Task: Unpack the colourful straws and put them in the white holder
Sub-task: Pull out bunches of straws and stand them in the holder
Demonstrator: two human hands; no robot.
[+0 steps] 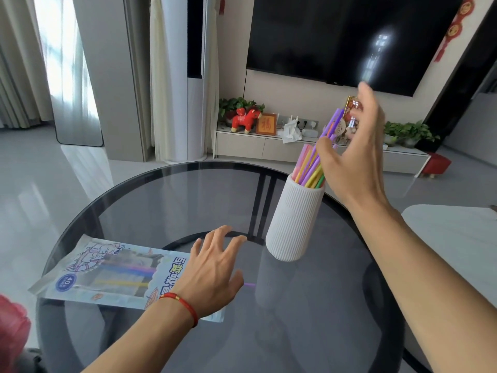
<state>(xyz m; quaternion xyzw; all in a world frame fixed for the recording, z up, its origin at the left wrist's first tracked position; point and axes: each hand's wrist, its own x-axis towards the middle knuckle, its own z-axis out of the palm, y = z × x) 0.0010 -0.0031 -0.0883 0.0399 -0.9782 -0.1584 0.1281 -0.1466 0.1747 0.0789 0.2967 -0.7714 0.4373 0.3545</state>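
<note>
A white ribbed holder (293, 222) stands upright on the round glass table (166, 200), right of centre. Several colourful straws (312, 168) stick out of its top, leaning right. My right hand (352, 157) is just right of those straws with its fingers spread and the thumb against them; it grips nothing. A flat plastic straw packet (107, 273) lies at the table's left front, with a few straws still visible inside. My left hand (215, 267) rests palm down on the packet's right end, fingers apart. A purple straw tip (250, 285) shows beside it.
A TV cabinet (269, 146) with ornaments and plants stands against the far wall under a dark screen. A red stool (437, 164) is at the far right. Something red (13, 327) sits at the bottom left corner.
</note>
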